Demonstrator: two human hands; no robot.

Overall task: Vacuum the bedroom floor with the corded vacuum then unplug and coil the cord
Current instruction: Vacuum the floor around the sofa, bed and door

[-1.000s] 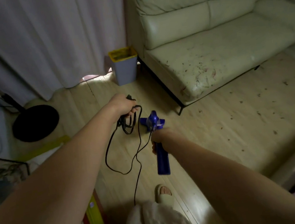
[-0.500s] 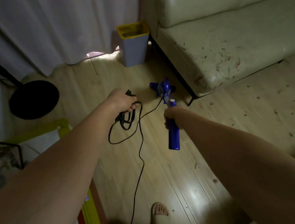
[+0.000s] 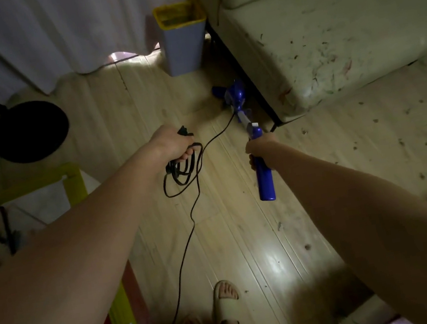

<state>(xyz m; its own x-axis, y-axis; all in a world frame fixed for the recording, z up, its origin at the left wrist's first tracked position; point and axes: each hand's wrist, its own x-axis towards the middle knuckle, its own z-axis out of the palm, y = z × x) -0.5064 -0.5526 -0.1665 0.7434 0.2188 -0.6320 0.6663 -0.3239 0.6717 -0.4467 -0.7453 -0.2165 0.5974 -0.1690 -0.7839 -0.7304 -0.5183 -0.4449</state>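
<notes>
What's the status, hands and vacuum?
Left hand holds coiled cord. Right hand grips vacuum, head at sofa edge. Bin close ahead.

We can't see the fingers of the right hand [image 3: 259, 148], hidden behind the blue vacuum [image 3: 263, 179] handle. Vacuum head partly tucked under the sofa [image 3: 341, 35] edge, shape unclear. Cord [image 3: 188, 239] runs off the bottom edge past the sandalled foot [image 3: 225, 298]. Left hand [image 3: 173, 146] covers part of the coil. Specks on the floor [image 3: 371, 135] too small to identify.
</notes>
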